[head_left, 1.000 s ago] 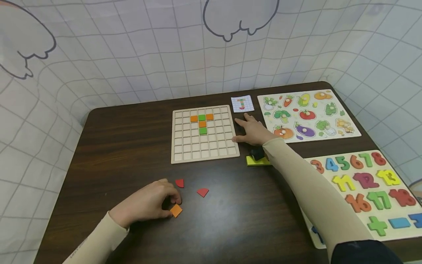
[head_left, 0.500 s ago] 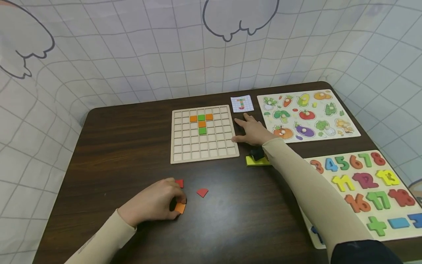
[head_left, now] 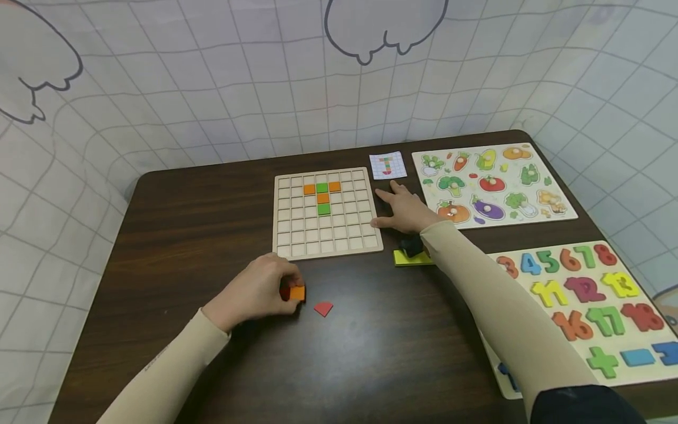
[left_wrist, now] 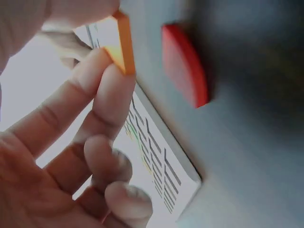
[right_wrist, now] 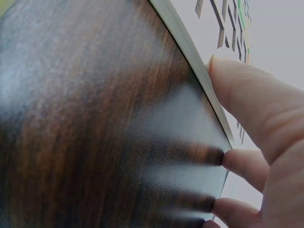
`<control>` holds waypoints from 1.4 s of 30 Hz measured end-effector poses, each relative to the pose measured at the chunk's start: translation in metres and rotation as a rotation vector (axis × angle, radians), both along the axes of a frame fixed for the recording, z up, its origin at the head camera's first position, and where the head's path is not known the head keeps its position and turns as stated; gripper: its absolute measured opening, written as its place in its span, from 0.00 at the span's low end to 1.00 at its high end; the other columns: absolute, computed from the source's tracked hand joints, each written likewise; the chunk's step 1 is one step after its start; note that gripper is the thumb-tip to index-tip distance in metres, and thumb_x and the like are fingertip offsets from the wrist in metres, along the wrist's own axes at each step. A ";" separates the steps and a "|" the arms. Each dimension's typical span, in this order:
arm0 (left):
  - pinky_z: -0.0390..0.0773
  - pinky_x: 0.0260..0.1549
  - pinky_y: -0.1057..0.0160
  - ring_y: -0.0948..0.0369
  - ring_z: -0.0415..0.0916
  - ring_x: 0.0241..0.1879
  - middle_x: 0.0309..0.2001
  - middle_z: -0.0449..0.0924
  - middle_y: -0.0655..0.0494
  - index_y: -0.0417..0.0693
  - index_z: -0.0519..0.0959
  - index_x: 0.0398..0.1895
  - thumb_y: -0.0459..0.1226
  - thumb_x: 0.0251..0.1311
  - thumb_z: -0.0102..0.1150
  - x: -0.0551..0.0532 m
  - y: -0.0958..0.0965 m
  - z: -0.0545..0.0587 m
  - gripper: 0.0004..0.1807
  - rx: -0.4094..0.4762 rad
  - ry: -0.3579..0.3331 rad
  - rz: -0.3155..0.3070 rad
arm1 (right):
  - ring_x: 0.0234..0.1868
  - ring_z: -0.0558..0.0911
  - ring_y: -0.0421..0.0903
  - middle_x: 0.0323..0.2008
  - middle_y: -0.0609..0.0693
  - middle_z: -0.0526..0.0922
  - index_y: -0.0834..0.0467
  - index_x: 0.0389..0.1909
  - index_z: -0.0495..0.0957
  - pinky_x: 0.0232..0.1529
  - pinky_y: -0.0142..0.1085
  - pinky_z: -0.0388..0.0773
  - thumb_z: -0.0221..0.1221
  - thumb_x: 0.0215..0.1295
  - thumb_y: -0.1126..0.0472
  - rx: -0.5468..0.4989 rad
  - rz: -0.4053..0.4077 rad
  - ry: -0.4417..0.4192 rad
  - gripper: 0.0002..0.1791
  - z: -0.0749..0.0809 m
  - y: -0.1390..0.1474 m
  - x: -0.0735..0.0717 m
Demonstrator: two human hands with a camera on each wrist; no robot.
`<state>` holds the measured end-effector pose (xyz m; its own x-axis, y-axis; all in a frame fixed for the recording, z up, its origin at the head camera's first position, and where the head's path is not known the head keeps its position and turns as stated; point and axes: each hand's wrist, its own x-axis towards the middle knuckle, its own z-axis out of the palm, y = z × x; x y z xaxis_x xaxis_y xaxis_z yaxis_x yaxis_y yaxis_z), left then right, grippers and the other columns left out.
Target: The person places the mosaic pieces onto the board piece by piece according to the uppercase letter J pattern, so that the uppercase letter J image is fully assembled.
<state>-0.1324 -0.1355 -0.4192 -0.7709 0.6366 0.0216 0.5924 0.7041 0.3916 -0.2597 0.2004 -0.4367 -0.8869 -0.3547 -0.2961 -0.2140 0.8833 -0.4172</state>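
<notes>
My left hand (head_left: 259, 294) pinches an orange square tile (head_left: 298, 293) between thumb and fingertips, lifted over the table. In the left wrist view the tile (left_wrist: 125, 42) is tilted on edge, with a red quarter-round tile (left_wrist: 183, 66) lying below. One red tile (head_left: 323, 308) lies right of that hand; another (head_left: 285, 293) is mostly hidden by the fingers. Ahead lies a wooden grid board (head_left: 296, 235) bearing orange and green tiles in a T shape. My right hand (head_left: 404, 211) has spread fingers, its thumb touching the board's right edge.
A small pattern card (head_left: 388, 166) lies behind the right hand. Rightward are a vegetable puzzle board (head_left: 495, 184) and a number puzzle board (head_left: 577, 300), partly under the right forearm. A yellow-green block (head_left: 410, 259) with a black object (head_left: 410, 244) sits by that forearm.
My left hand has picked the orange tile up from the table and carried it forward and slightly right, now covering most of one red tile. The right hand stays at the board.
</notes>
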 end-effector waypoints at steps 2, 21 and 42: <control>0.78 0.40 0.61 0.65 0.72 0.33 0.28 0.83 0.66 0.55 0.86 0.31 0.41 0.45 0.79 -0.009 0.006 0.000 0.10 0.007 0.003 0.028 | 0.84 0.42 0.69 0.83 0.69 0.37 0.57 0.84 0.49 0.80 0.66 0.45 0.61 0.74 0.42 0.001 -0.002 -0.002 0.48 -0.001 0.001 0.000; 0.82 0.43 0.57 0.56 0.79 0.37 0.34 0.89 0.54 0.45 0.88 0.34 0.36 0.52 0.72 -0.112 0.052 0.004 0.06 -0.012 0.022 0.137 | 0.84 0.42 0.69 0.83 0.69 0.38 0.56 0.84 0.50 0.80 0.67 0.46 0.61 0.73 0.42 -0.008 -0.008 0.007 0.48 -0.003 -0.001 0.000; 0.83 0.50 0.54 0.53 0.81 0.46 0.39 0.91 0.54 0.46 0.91 0.39 0.37 0.60 0.73 -0.114 0.061 -0.001 0.06 -0.046 0.038 0.156 | 0.84 0.42 0.68 0.83 0.68 0.38 0.55 0.84 0.50 0.80 0.67 0.46 0.61 0.73 0.41 0.000 -0.009 0.000 0.49 -0.001 0.002 -0.002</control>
